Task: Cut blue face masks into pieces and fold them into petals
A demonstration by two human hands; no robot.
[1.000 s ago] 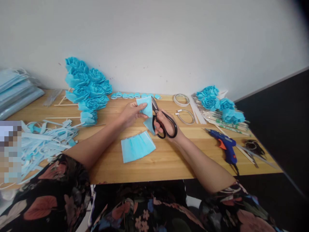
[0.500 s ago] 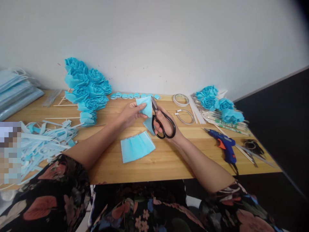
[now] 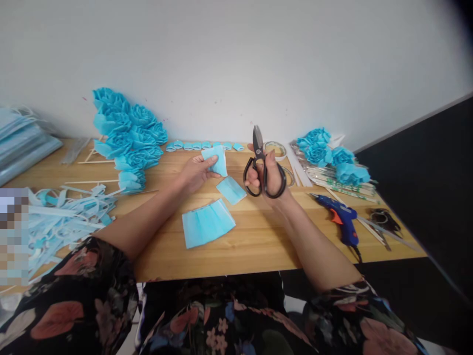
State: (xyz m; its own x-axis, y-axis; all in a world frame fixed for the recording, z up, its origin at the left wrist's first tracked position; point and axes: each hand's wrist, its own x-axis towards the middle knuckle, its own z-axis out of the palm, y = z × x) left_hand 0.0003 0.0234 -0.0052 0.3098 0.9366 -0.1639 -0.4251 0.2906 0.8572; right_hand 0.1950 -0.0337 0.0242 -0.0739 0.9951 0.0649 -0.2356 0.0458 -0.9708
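Observation:
My left hand (image 3: 195,173) pinches a small blue piece of mask fabric (image 3: 216,160) above the wooden table (image 3: 258,236). My right hand (image 3: 268,177) grips black scissors (image 3: 259,162), blades closed and pointing up, a little to the right of that piece. A second small blue cut piece (image 3: 231,190) lies on the table between my hands. Nearer to me lies a larger pleated blue mask panel (image 3: 207,223).
Blue fabric roses (image 3: 127,135) are heaped at the back left, more roses on sticks (image 3: 334,158) at the back right. A row of small blue rolls (image 3: 201,146) lines the wall. A blue glue gun (image 3: 342,217), tape rolls (image 3: 276,148), cut strips (image 3: 62,217) and stacked masks (image 3: 22,143) surround the work area.
The scissors came away from the fabric and swung right and upright. One cut piece dropped onto the table; my left hand keeps the other piece.

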